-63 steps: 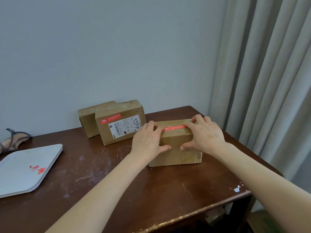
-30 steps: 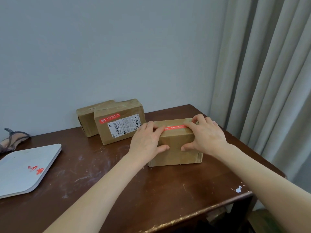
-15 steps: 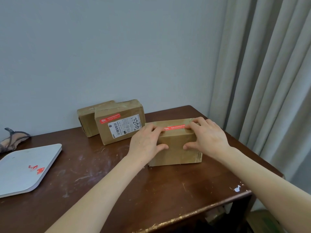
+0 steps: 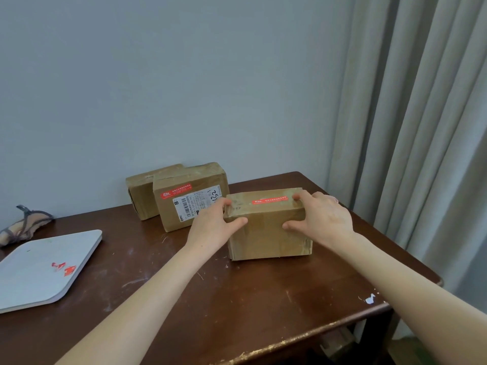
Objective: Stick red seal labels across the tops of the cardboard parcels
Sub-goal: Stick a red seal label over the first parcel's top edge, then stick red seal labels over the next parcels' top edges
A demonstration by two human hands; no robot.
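Observation:
A brown cardboard parcel [image 4: 266, 233] stands on the dark wooden table [image 4: 184, 299], with a red seal label [image 4: 269, 201] stuck across its top. My left hand [image 4: 214, 223] grips the parcel's left end, fingers on top and thumb on the front face. My right hand [image 4: 322, 219] grips its right end the same way. Behind it to the left lean two more parcels: the nearer one [image 4: 189, 194] carries a red label [image 4: 176, 194] and a white shipping label, and the rear parcel [image 4: 141, 196] shows no label.
A white board [image 4: 39, 267] with small red label scraps [image 4: 64, 268] lies at the table's left. A sandal [image 4: 23, 225] rests at the back left. Grey curtains [image 4: 421, 127] hang on the right, beyond the table's edge. The wall stands close behind.
Both hands slid outward along the parcel's top from the label's ends to the box's ends, uncovering the whole red label. The parcel stays in place.

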